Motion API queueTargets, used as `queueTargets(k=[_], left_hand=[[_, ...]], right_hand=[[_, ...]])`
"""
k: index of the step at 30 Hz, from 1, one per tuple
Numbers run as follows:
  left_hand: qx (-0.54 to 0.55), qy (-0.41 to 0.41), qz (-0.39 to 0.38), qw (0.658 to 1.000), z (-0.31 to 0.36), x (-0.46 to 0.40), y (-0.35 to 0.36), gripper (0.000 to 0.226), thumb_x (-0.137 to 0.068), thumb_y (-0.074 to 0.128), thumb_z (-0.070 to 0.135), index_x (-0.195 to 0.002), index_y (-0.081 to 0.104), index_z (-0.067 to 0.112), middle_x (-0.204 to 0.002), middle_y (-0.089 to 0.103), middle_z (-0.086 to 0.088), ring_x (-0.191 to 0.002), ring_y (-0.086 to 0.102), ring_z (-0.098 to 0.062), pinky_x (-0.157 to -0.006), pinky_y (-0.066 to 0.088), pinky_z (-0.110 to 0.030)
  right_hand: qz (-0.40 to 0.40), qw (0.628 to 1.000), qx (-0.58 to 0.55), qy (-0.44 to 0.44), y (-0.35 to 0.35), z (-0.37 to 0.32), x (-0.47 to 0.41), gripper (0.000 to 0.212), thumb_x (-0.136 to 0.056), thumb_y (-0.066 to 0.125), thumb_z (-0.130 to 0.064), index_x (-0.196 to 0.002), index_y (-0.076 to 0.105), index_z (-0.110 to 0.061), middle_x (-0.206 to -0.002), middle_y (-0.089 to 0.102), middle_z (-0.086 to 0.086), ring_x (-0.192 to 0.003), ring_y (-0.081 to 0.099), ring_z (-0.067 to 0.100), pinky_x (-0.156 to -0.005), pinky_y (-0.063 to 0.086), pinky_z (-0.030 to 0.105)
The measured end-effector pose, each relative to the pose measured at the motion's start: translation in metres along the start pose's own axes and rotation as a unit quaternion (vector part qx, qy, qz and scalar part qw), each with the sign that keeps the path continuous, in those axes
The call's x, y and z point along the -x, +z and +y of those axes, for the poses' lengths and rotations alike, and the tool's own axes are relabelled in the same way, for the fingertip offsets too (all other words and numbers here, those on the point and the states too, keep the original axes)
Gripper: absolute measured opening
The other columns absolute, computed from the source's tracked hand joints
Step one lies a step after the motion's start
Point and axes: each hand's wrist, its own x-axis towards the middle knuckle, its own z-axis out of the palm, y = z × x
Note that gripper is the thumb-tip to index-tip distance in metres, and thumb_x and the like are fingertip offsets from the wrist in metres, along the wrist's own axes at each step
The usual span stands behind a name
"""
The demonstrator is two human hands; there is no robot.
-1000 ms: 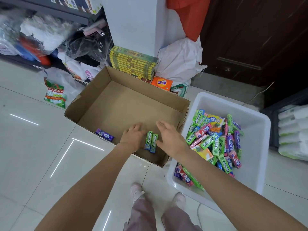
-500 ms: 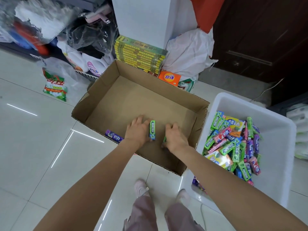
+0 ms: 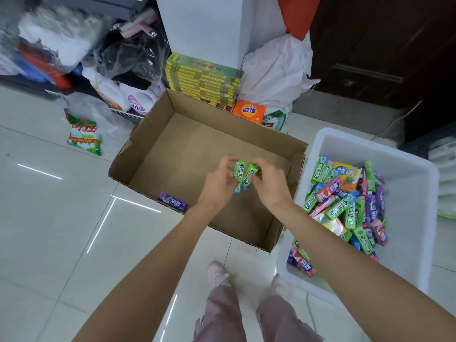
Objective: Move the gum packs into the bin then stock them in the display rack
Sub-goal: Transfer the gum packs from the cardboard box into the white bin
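Observation:
Above the open cardboard box (image 3: 153,134), my left hand (image 3: 218,180) pinches one green gum pack (image 3: 238,170). My right hand (image 3: 270,180) pinches a second green gum pack (image 3: 249,177) right beside it. Both packs are lifted off the box floor, close together. One purple gum pack (image 3: 172,201) lies inside the box against its near left wall. To the right, a white plastic bin (image 3: 407,174) holds a heap of several gum packs (image 3: 345,206) in green, pink, purple and blue.
Behind the box stand a stack of yellow-green flat boxes (image 3: 202,79), an orange packet (image 3: 249,111) and a white sack (image 3: 276,70). A green snack bag (image 3: 85,137) lies on the tiled floor at left. My feet (image 3: 218,274) are just before the box.
Both hands have risen from the box floor, each lifting a green gum pack that lay there. The view has shifted slightly left.

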Motion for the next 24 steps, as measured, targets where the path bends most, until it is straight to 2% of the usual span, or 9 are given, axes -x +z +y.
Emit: queueTargets(k=[3,6,10,12,13,15,18,20,24], left_hand=[[0.041,0.036,0.026,0.998,0.036,0.017,0.004,0.044,-0.084,0.054,-0.003,-0.121,0.049,0.02,-0.074,0.056,0.008,-0.07,0.058,-0.013,-0.073,0.048,-0.026],[0.036,0.074,0.008,0.997,0.073,0.028,0.03,0.042,-0.085,0.055,-0.001,-0.121,0.049,0.019,-0.073,0.052,0.012,-0.064,0.053,-0.008,-0.071,0.045,-0.024],[-0.007,0.073,-0.027,0.997,0.115,0.033,0.086,0.041,-0.085,0.053,0.0,-0.123,0.045,0.014,-0.075,0.055,-0.002,-0.072,0.055,-0.022,-0.067,0.043,-0.029],[-0.054,0.075,-0.048,0.995,0.127,0.036,0.115,0.043,-0.084,0.051,-0.002,-0.125,0.043,0.012,-0.079,0.056,-0.015,-0.075,0.055,-0.029,-0.065,0.042,-0.032],[-0.082,0.074,-0.053,0.992,0.13,0.036,0.127,0.045,-0.084,0.049,-0.003,-0.126,0.043,0.012,-0.084,0.057,-0.019,-0.08,0.055,-0.033,-0.067,0.043,-0.035],[-0.141,0.058,-0.063,0.986,0.133,0.037,0.145,0.047,-0.086,0.048,-0.002,-0.13,0.043,0.012,-0.102,0.057,-0.021,-0.095,0.055,-0.036,-0.078,0.047,-0.041],[-0.198,0.026,-0.067,0.978,0.129,0.047,0.156,0.047,-0.089,0.05,0.003,-0.134,0.042,0.013,-0.122,0.049,-0.018,-0.112,0.051,-0.035,-0.091,0.044,-0.042],[-0.186,0.001,-0.045,0.981,0.125,0.059,0.15,0.044,-0.091,0.049,0.008,-0.134,0.043,0.016,-0.125,0.048,-0.014,-0.11,0.052,-0.033,-0.086,0.046,-0.04],[-0.157,-0.033,0.062,0.985,0.109,0.08,0.112,0.031,-0.09,0.046,0.013,-0.12,0.055,0.012,-0.118,0.054,-0.013,-0.105,0.055,-0.034,-0.083,0.047,-0.038]], right_hand=[[0.062,0.995,-0.08,-0.021,-0.035,0.005,0.018,0.022,-0.089,0.061,-0.009,-0.109,0.055,-0.013,-0.094,0.064,0.002,-0.085,0.061,0.014,-0.078,0.048,0.024],[0.108,0.989,-0.094,-0.021,-0.07,0.029,0.033,0.022,-0.09,0.06,-0.012,-0.112,0.058,-0.013,-0.091,0.064,0.003,-0.081,0.06,0.017,-0.073,0.045,0.026],[0.088,0.993,-0.081,0.025,-0.107,0.079,0.051,0.028,-0.09,0.057,-0.009,-0.118,0.059,-0.011,-0.088,0.062,0.005,-0.077,0.061,0.025,-0.076,0.048,0.036],[0.071,0.995,-0.062,0.04,-0.121,0.104,0.062,0.03,-0.09,0.056,-0.006,-0.12,0.059,-0.01,-0.086,0.061,0.006,-0.076,0.057,0.021,-0.073,0.045,0.03],[0.063,0.996,-0.048,0.043,-0.127,0.115,0.066,0.032,-0.089,0.055,-0.004,-0.12,0.06,-0.01,-0.088,0.062,0.008,-0.077,0.056,0.021,-0.072,0.043,0.029],[0.049,0.997,-0.032,0.048,-0.134,0.133,0.072,0.035,-0.087,0.057,0.001,-0.12,0.061,-0.009,-0.101,0.066,0.015,-0.086,0.061,0.026,-0.08,0.045,0.031],[0.006,0.999,-0.004,0.042,-0.139,0.146,0.081,0.037,-0.087,0.06,-0.004,-0.124,0.058,-0.008,-0.125,0.058,0.016,-0.114,0.055,0.028,-0.101,0.038,0.033],[-0.002,1.0,0.018,0.025,-0.139,0.145,0.086,0.038,-0.09,0.059,-0.009,-0.127,0.055,-0.009,-0.135,0.047,0.012,-0.129,0.041,0.025,-0.107,0.027,0.029],[-0.027,0.998,0.008,-0.053,-0.129,0.116,0.087,0.035,-0.091,0.057,-0.012,-0.126,0.055,-0.01,-0.128,0.048,0.008,-0.123,0.043,0.022,-0.101,0.03,0.025]])
